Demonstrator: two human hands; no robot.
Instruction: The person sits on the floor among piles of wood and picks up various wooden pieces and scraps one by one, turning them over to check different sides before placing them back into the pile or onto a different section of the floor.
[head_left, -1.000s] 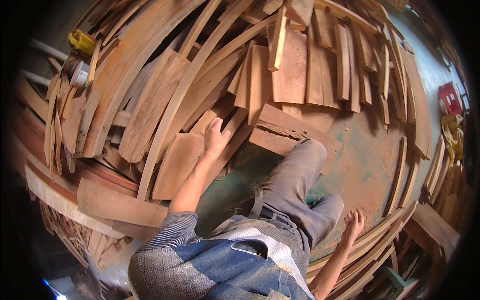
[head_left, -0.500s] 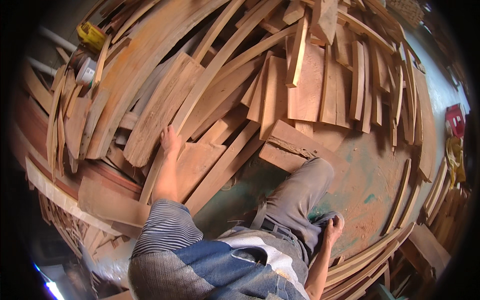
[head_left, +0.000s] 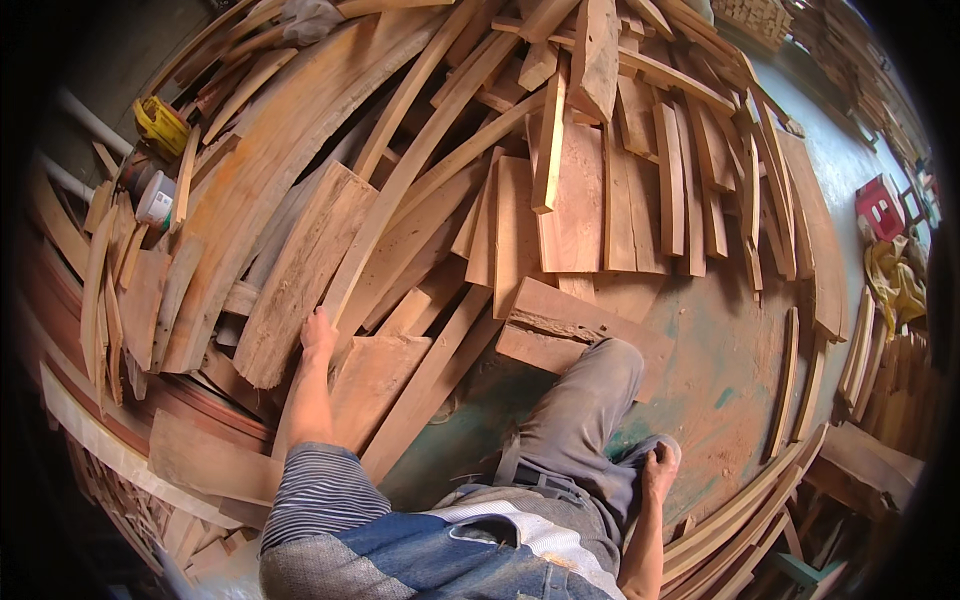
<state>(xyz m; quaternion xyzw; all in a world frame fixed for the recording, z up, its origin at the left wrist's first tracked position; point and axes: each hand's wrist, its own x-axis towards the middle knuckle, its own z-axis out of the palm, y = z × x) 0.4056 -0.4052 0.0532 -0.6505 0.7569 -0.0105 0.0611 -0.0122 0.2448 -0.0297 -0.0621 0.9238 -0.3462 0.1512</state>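
My left hand (head_left: 318, 335) is closed at the edge of a long, narrow wooden strip (head_left: 372, 235), its fingers curled where the strip runs beside a thick rough plank (head_left: 305, 280). The fingertips are partly hidden between the two pieces. To the right of that hand a wide board (head_left: 378, 375) lies at a slant. My right hand (head_left: 660, 472) rests on my bent right knee, fingers curled over the grey trouser cloth. A short board with a dark split (head_left: 560, 322) lies just beyond my other knee.
Curved and straight timber offcuts (head_left: 575, 200) are heaped across the far side. Bent strips (head_left: 730, 525) lie at the near right. A white tub (head_left: 156, 198) and a yellow container (head_left: 160, 125) stand at the far left. At the right are a red box (head_left: 880, 208) and yellow cloth (head_left: 893, 280).
The view has shifted, so the woodpile sits lower and further left in the picture. My left hand keeps its place at the strip, and my right hand stays on the knee.
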